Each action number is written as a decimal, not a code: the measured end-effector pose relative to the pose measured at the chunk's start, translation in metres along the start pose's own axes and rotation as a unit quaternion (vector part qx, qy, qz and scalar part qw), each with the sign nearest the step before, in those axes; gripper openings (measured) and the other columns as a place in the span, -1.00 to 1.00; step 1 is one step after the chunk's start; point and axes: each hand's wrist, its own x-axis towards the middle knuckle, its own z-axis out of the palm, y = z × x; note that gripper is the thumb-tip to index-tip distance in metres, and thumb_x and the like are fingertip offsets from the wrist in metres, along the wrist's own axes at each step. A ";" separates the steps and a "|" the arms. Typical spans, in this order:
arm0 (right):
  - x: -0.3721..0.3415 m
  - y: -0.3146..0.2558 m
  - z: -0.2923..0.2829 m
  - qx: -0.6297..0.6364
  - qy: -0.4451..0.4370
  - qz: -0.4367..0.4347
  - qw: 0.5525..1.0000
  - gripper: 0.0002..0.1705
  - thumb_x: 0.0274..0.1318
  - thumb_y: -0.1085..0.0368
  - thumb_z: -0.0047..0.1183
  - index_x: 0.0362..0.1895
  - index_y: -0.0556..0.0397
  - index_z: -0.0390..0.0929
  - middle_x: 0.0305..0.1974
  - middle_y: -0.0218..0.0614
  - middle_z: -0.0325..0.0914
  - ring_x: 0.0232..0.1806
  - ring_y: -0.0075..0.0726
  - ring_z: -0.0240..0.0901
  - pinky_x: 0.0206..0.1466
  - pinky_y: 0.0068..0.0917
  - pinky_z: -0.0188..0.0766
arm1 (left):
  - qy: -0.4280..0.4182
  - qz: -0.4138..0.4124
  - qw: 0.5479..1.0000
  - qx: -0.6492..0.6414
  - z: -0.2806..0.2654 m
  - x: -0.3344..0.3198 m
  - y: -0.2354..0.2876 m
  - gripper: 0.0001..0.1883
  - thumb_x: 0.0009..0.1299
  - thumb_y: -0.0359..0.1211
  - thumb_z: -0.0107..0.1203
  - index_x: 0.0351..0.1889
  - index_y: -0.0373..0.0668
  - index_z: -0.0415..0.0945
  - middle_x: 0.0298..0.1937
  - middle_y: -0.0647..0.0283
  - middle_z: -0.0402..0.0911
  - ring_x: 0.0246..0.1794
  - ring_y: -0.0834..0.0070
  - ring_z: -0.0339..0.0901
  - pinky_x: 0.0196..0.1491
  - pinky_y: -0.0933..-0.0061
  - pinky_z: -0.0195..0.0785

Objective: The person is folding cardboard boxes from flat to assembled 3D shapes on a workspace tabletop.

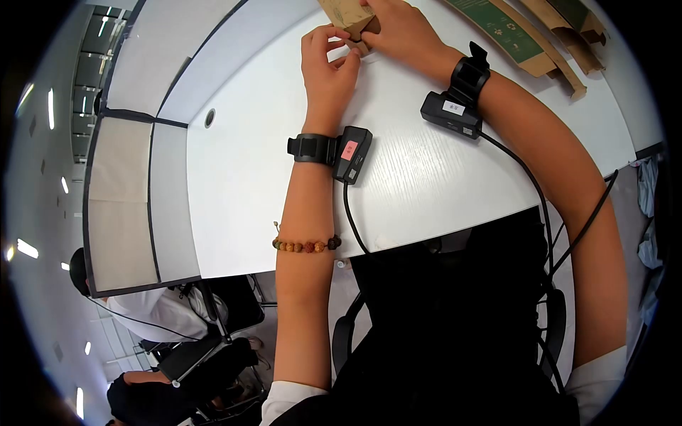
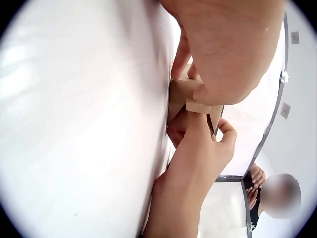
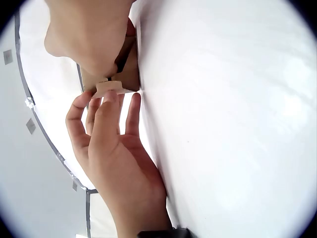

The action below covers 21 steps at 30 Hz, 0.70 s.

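A small brown cardboard box (image 1: 348, 14) lies at the far edge of the head view, partly cut off by the frame. My left hand (image 1: 329, 74) pinches its near end, thumb on a short end flap (image 3: 109, 88) and the fingertips along the side. From the other side my right hand (image 1: 408, 34) grips the box, its thumb at the slit of the half-folded end. In the left wrist view the box (image 2: 181, 94) sits between both hands, close to the white tabletop. Part of it is hidden behind the fingers.
Flattened green-and-brown cardboard (image 1: 501, 32) lies at the back right of the white table (image 1: 249, 192). Low partition panels (image 1: 121, 160) stand along the left side. Cables (image 1: 522, 160) run from the wrist cameras. Other people sit beyond the partition.
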 end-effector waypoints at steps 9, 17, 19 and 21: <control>-0.007 0.004 -0.014 0.026 -0.063 -0.054 0.996 -0.24 0.15 0.09 0.27 0.34 0.20 0.34 0.05 0.23 0.50 0.06 0.38 0.52 0.11 -0.01 0.50 | 0.013 -0.012 1.000 0.007 -0.002 -0.001 -0.001 -0.67 0.32 -0.56 0.23 0.04 -0.16 0.49 0.15 0.17 0.34 0.09 0.30 0.59 -0.05 0.36 0.69; -0.006 0.012 -0.008 0.044 -0.084 -0.069 0.993 -0.25 0.15 0.22 0.23 0.38 0.21 0.29 0.04 0.19 0.46 0.04 0.31 0.53 0.08 -0.07 0.52 | 0.045 -0.025 0.999 0.009 -0.004 0.001 -0.006 -0.67 0.35 -0.52 0.26 0.03 -0.21 0.42 0.12 0.13 0.39 0.05 0.29 0.60 -0.11 0.36 0.67; -0.008 0.012 -0.008 0.048 -0.084 -0.072 0.993 -0.25 0.14 0.24 0.23 0.39 0.20 0.29 0.03 0.18 0.46 0.03 0.30 0.54 0.06 -0.08 0.53 | 0.052 -0.033 0.998 0.000 -0.004 0.001 -0.006 -0.64 0.34 -0.49 0.28 0.03 -0.22 0.40 0.10 0.12 0.42 0.03 0.30 0.60 -0.12 0.36 0.67; -0.008 0.010 -0.008 0.048 -0.091 -0.065 0.993 -0.25 0.14 0.23 0.22 0.39 0.20 0.28 0.04 0.19 0.45 0.02 0.31 0.54 0.06 -0.06 0.54 | 0.058 -0.032 0.997 0.031 -0.005 0.000 0.000 -0.59 0.33 -0.44 0.33 0.04 -0.25 0.37 0.08 0.10 0.46 0.00 0.29 0.62 -0.15 0.36 0.65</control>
